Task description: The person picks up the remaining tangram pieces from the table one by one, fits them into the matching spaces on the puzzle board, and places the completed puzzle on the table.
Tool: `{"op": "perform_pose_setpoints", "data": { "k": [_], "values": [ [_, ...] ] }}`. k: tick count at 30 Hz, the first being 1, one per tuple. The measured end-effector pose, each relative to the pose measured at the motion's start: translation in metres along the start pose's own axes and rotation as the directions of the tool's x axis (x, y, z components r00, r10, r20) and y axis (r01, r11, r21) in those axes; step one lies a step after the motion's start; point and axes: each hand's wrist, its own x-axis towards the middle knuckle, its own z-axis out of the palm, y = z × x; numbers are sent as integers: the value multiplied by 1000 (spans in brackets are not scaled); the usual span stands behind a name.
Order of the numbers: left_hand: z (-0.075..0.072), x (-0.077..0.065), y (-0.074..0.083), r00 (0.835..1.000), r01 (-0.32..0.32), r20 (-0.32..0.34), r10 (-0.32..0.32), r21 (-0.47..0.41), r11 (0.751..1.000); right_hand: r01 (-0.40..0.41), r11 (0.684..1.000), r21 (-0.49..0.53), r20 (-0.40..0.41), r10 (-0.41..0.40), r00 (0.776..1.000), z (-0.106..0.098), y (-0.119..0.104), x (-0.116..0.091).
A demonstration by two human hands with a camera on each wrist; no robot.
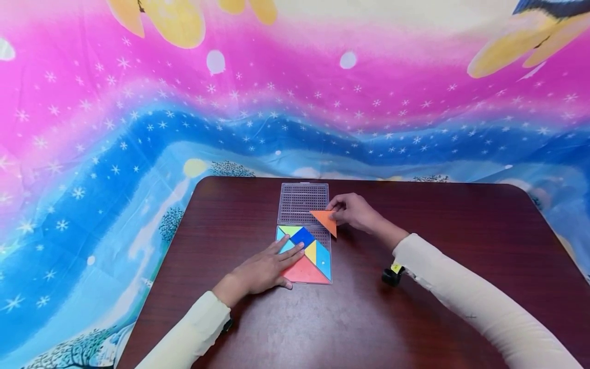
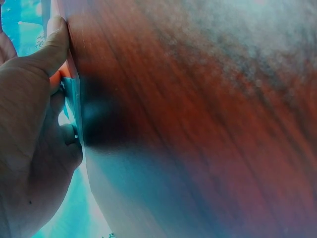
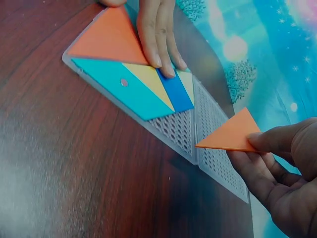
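Note:
My right hand pinches an orange tangram triangle between thumb and fingers, above the right edge of an opened clear plastic case. The fingers of my left hand lie spread over the pieces in the near half. Those pieces include a large red-orange triangle, a dark blue piece, a small yellow triangle, a light blue parallelogram and a yellow-green piece. In the right wrist view, bare perforated base shows beside the parallelogram. My left fingers partly cover another light blue piece.
The case lies on a dark reddish-brown table, its perforated far half near the back edge. Behind the table hangs a colourful printed cloth. A small black device is by the right sleeve.

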Motion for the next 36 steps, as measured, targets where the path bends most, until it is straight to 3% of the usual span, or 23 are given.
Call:
{"op": "perform_pose_setpoints", "data": {
  "k": [7,18,36],
  "values": [
    [0,0,1,1000,10,14,-10,-1,1000,-15,1000,20,-10,15,1000,10,-4,4],
    [1,0,0,1000,12,10,-12,7,1000,-51,998,-41,24,52,998,22,-8,3],
    [-1,-1,0,1000,20,15,-20,-12,1000,-60,993,-105,15,62,998,35,5,5]
  ]
}}
